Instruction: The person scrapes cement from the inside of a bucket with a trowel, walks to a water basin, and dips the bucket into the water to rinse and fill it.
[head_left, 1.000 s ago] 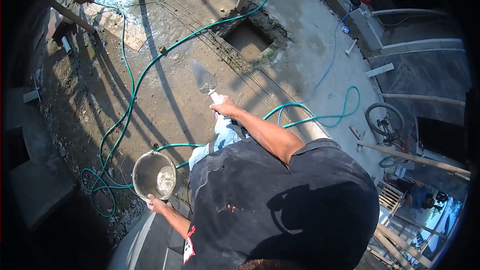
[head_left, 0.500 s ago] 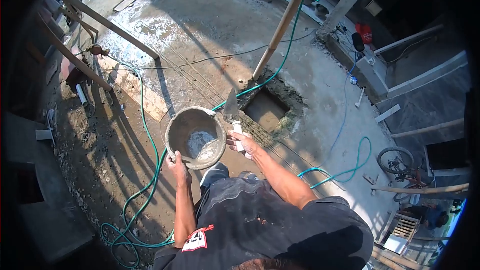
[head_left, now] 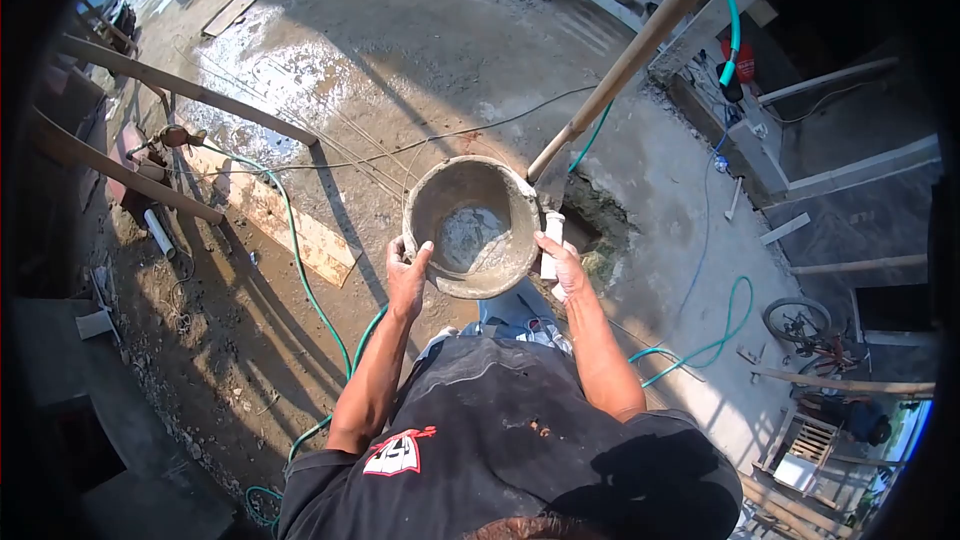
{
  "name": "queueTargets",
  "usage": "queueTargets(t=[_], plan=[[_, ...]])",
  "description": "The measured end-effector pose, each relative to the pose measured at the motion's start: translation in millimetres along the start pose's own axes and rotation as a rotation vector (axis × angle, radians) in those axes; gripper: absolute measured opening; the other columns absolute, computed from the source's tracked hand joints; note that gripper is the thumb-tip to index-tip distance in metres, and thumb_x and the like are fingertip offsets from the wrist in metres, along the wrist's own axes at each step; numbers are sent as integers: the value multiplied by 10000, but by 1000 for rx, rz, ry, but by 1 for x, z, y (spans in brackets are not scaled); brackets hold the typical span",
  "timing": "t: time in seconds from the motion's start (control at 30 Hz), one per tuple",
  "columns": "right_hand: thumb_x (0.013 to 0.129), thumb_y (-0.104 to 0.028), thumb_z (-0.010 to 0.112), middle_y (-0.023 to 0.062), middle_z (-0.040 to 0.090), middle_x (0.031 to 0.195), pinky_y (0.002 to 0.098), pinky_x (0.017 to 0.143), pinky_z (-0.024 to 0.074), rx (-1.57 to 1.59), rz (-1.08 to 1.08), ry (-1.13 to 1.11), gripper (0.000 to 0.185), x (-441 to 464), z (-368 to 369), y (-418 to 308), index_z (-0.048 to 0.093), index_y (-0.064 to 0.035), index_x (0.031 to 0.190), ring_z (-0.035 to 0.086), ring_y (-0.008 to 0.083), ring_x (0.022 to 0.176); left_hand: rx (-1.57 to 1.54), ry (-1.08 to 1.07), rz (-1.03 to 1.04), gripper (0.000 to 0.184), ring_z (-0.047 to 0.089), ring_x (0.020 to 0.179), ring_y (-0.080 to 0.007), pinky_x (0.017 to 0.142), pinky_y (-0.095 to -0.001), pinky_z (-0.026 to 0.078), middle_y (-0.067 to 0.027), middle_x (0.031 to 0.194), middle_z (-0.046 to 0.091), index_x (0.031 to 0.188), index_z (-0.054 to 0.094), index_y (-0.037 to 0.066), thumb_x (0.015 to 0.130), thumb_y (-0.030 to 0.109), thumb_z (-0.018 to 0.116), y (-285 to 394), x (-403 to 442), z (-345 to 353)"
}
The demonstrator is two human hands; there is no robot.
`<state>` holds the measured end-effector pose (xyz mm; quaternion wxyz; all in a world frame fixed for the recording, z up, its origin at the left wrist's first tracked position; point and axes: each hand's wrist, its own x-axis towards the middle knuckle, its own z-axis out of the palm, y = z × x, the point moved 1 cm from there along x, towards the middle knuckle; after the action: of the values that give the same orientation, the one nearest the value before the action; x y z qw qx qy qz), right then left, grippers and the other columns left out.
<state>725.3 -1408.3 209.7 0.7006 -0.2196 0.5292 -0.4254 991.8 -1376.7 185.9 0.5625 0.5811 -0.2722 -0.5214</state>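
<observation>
A grey, cement-stained bucket [head_left: 430,202] is in front of my body, its mouth turned up toward me. A little wet, greyish matter lies in its bottom. My left hand [head_left: 406,285] grips the bucket's left rim, thumb on top. On the other side, my right hand [head_left: 568,272] is closed around the white handle of a trowel [head_left: 552,236], with the thumb against the bucket's right rim. Most of the trowel's blade is hidden beside the bucket.
A square pit [head_left: 598,215] opens in the ground right of the bucket, partly hidden. A bamboo pole [head_left: 640,50] slants up near it. The green hose [head_left: 292,230] runs along the left, beside a wooden board [head_left: 290,225]. A bicycle [head_left: 800,320] lies at the right.
The bucket has moved up and to the right in view, held by both hands now. My right hand has brought the trowel against the bucket's right side; its blade no longer shows plainly.
</observation>
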Motion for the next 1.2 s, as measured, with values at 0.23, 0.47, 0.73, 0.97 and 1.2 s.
queueTargets(t=[0.23,0.47,0.73,0.97,1.2], plan=[[815,-209,672,19,629,915,246,693,480,-95,2,-120,269,199,62,-71,604,-40,1013,599,103,781,220,138,-205,420,496,677,-82,598,-246,421,-4,803,547,964,555,47,797,412,678,48,202,8],[792,-319,697,-12,599,905,235,694,431,-157,214,-394,387,446,166,-173,594,-44,1044,545,86,786,58,154,-403,162,389,492,-51,463,-207,398,50,658,430,860,513,103,845,235,606,117,409,11],[795,-336,700,4,589,883,225,558,484,-393,174,-367,396,665,285,-304,552,-62,1039,572,76,715,-212,495,-252,112,375,468,-43,446,-216,362,62,618,385,838,491,114,812,171,583,198,554,11],[804,-303,692,7,584,715,235,478,443,-591,107,-27,264,841,264,-362,582,-67,850,565,89,585,-167,815,-230,98,437,474,-85,460,-232,387,22,567,440,764,526,90,770,177,570,227,731,-40],[777,-269,688,86,588,723,292,387,439,-329,493,755,320,899,166,-336,543,-57,968,596,209,541,-195,783,-251,130,432,440,-120,384,-256,327,-17,571,451,724,518,29,746,144,576,295,975,-61]])
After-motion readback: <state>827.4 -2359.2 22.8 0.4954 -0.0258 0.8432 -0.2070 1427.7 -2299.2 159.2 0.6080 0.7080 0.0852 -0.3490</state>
